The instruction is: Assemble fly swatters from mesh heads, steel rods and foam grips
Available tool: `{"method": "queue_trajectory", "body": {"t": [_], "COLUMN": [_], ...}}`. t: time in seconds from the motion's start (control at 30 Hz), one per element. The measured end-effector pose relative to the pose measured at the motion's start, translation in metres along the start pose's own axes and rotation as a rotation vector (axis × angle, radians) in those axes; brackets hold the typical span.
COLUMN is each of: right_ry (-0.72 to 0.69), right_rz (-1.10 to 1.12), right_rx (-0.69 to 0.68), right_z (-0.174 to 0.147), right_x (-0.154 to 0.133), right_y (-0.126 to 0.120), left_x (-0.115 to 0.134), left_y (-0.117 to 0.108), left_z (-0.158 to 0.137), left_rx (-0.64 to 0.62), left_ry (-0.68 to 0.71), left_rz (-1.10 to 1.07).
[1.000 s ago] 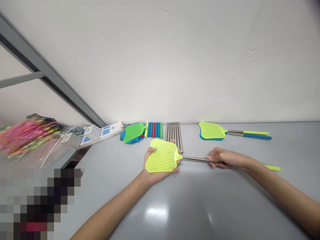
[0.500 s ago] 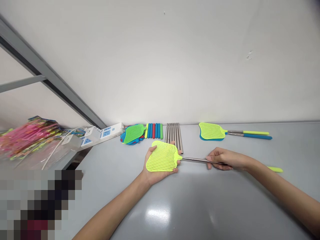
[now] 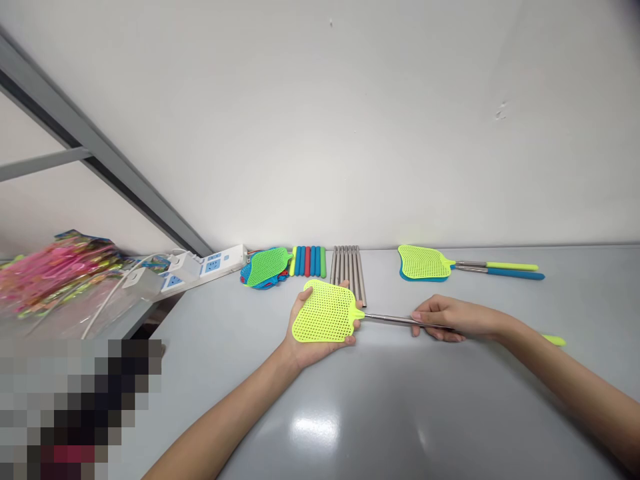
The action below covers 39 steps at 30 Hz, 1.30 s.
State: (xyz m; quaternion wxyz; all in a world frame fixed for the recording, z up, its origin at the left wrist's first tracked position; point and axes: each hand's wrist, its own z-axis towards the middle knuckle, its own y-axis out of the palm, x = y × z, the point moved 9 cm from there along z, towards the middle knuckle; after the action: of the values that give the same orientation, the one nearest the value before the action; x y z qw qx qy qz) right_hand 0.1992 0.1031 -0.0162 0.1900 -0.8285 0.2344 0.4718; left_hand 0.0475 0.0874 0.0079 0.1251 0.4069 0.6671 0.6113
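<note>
A yellow-green perforated fly swatter head (image 3: 325,312) lies across the palm of my left hand (image 3: 299,347), with the thumb and fingertips curled round its edges. From its neck a thin metal rod (image 3: 387,319) runs to the right. My right hand (image 3: 445,319) is closed round that rod, fingers pinching it from above. Past my right wrist the end of a yellow-green handle grip (image 3: 555,341) shows; the forearm hides its other part, so I cannot tell whether it is joined to the rod.
Along the wall lie stacked swatter heads (image 3: 269,267), a row of coloured grips (image 3: 307,261), several metal rods (image 3: 356,270) and two whole swatters (image 3: 425,262). A white power strip (image 3: 217,265) and pink packaged goods (image 3: 65,273) are at the left.
Both hands keep the same hold on the swatter head and rod. My right forearm has shifted slightly, and less of the yellow-green grip shows behind it.
</note>
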Motion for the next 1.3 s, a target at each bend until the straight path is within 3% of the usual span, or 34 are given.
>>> {"method": "queue_trajectory", "body": {"t": [0.67, 1.0, 1.3], "right_ry": [0.038, 0.035, -0.099], "right_rz": [-0.174, -0.207, -0.297], "right_rx": [0.019, -0.057, 0.262], "right_z": [-0.008, -0.013, -0.01], "right_x": [-0.004, -0.01, -0.026], "right_y": [-0.005, 0.0, -0.018], "left_x": [-0.007, -0.012, -0.016], "left_y": [0.008, 0.011, 0.011], "left_z": [-0.002, -0.004, -0.007], "left_rx": [-0.083, -0.134, -0.134], "left_ry": [-0.068, -0.093, -0.173], "left_rz": [-0.007, 0.019, 0.0]}}
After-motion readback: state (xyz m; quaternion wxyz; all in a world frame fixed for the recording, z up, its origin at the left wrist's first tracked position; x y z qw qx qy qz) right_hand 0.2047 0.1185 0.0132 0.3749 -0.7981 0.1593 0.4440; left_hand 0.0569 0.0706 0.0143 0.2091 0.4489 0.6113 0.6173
